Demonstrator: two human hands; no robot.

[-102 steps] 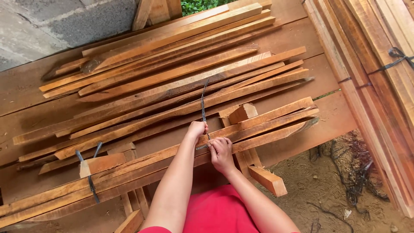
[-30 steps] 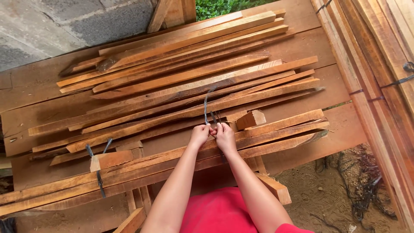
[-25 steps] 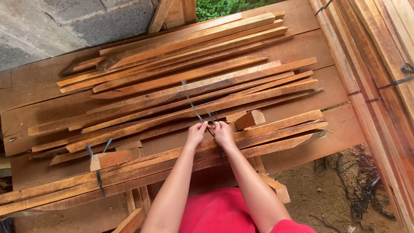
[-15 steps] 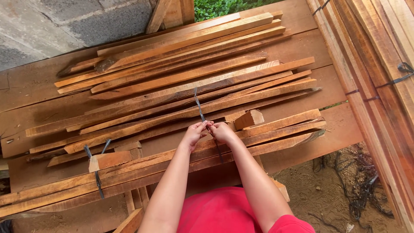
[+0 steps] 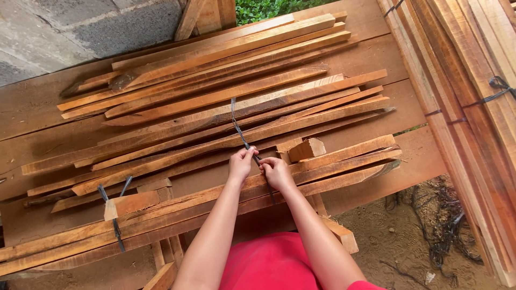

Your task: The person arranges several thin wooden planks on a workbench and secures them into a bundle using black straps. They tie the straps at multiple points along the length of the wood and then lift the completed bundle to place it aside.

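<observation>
No packages, labels or signs are shown; only bare timber is seen on the plank table (image 5: 376,48). A bundle of long wooden slats (image 5: 333,161) is laid along the near edge of the table, and a dark strap (image 5: 240,129) is drawn up from it over the loose slats (image 5: 215,96) piled behind. The left hand (image 5: 240,164) is closed around the strap just above the bundle, and the right hand (image 5: 276,173) is clamped on the same strap just beside it, knuckles nearly touching. The strap's lower end is seen below the right hand, over the bundle's front; how it passes beneath cannot be told. One short wood block (image 5: 307,149) is rested on the bundle beside the right hand, and a second block (image 5: 130,204) is set at the left, where a second strap (image 5: 114,215) is tied. The loose slats overlap too much to be counted. A strapped timber stack (image 5: 473,107) at the right is cut off by the frame edge.
</observation>
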